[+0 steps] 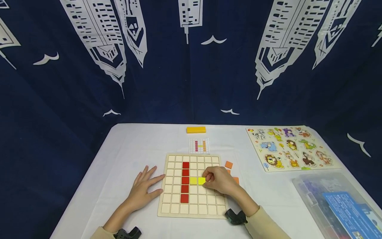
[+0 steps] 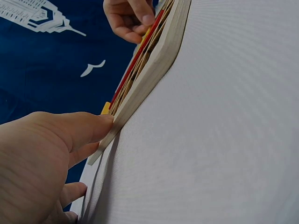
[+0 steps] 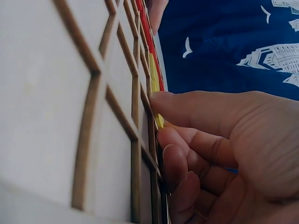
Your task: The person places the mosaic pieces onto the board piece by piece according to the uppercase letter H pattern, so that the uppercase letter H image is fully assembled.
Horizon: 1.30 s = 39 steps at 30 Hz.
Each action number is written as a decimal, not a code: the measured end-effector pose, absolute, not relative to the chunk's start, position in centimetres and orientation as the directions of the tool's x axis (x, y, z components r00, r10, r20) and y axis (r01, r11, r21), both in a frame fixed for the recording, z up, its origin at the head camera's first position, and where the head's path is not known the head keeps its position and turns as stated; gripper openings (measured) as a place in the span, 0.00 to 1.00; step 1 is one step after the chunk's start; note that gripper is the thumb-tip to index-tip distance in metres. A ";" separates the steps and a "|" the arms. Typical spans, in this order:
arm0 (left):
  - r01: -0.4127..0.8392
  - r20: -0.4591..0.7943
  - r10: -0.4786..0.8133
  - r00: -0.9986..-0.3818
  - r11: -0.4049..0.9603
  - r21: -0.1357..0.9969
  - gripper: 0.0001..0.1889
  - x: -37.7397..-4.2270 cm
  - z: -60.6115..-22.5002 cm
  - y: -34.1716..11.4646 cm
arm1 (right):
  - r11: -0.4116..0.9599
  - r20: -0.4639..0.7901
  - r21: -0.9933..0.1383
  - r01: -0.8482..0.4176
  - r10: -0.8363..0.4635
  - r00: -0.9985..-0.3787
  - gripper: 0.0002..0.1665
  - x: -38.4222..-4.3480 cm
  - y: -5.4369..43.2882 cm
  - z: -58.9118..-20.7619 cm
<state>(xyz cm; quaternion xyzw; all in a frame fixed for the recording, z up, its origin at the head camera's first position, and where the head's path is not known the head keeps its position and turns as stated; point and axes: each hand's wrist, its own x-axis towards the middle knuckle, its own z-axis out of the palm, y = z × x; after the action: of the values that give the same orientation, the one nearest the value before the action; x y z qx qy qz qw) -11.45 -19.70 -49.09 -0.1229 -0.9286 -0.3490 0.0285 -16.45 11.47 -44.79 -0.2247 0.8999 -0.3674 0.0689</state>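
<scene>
A wooden grid board [image 1: 193, 208] lies on the white table, with several red square tiles [image 1: 185, 189] in one column. Beside that column sits a yellow tile [image 1: 193, 180], and a second yellow tile [image 1: 201, 181] is in the cell to its right. My right hand [image 1: 220, 179] pinches this second tile between thumb and fingers at its right edge, close over the board. My left hand [image 1: 144, 190] has its fingers spread, fingertips right at the board's left edge. In the left wrist view, the thumb side of the left hand [image 2: 51, 149] meets the board's side.
Orange tiles [image 1: 228, 165] lie right of the board, partly hidden by the right hand. Behind it are a pattern card [image 1: 199, 146] and a yellow block [image 1: 196, 130]. An animal puzzle board [image 1: 280, 150] and a clear plastic box [image 1: 310, 196] occupy the right side.
</scene>
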 end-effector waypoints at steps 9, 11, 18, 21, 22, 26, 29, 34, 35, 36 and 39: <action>0.251 0.143 0.209 -0.967 0.725 0.642 0.25 -11.5 -49.2 -19.7 | 0.612 0.019 -0.725 -0.316 -0.441 -0.897 0.13 -16.3 11.3 -43.9; 0.250 0.143 0.207 -0.968 0.722 0.646 0.25 -11.4 -49.1 -19.7 | 0.590 0.027 -0.743 -0.316 -0.446 -0.895 0.13 -16.2 11.4 -43.4; 0.253 0.154 0.202 -0.967 0.721 0.645 0.25 -11.4 -49.2 -19.6 | 0.515 0.112 -0.781 -0.354 -0.442 -0.890 0.18 -15.5 14.0 -41.4; 0.258 0.160 0.202 -0.966 0.725 0.638 0.26 -11.3 -49.2 -19.6 | 0.506 0.144 -0.787 -0.353 -0.405 -0.903 0.19 -14.9 16.0 -40.8; 0.257 0.160 0.201 -0.966 0.725 0.640 0.26 -11.3 -49.1 -19.6 | 0.506 0.151 -0.788 -0.349 -0.391 -0.908 0.19 -14.7 16.7 -40.7; 0.250 0.153 0.199 -0.968 0.730 0.636 0.26 -11.3 -49.0 -19.6 | 0.521 0.157 -0.791 -0.322 -0.336 -0.929 0.20 -13.5 19.9 -40.5; 0.244 0.143 0.199 -0.970 0.731 0.637 0.25 -11.4 -48.9 -19.6 | 0.532 0.135 -0.798 -0.281 -0.298 -0.945 0.21 -12.6 22.0 -40.7; 0.234 0.132 0.195 -0.972 0.734 0.638 0.25 -11.5 -49.0 -19.6 | 0.524 0.084 -0.821 -0.226 -0.281 -0.956 0.24 -11.4 24.6 -42.0; 0.233 0.130 0.195 -0.972 0.734 0.638 0.26 -11.5 -49.0 -19.6 | 0.514 0.076 -0.829 -0.221 -0.287 -0.955 0.24 -11.3 25.0 -42.4; 0.233 0.131 0.195 -0.972 0.733 0.639 0.26 -11.5 -49.1 -19.6 | 0.505 0.065 -0.836 -0.214 -0.296 -0.953 0.24 -11.2 25.3 -42.7; 0.241 0.141 0.197 -0.970 0.728 0.642 0.26 -11.4 -49.2 -19.6 | 0.473 0.025 -0.860 -0.190 -0.334 -0.942 0.25 -11.1 25.8 -43.7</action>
<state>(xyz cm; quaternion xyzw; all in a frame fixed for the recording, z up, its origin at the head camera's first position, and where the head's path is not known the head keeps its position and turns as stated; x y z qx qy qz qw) -11.43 -19.62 -49.16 -0.1180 -0.9290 -0.3494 0.0314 -11.07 25.80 -43.72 -0.1534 0.8549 -0.4900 0.0734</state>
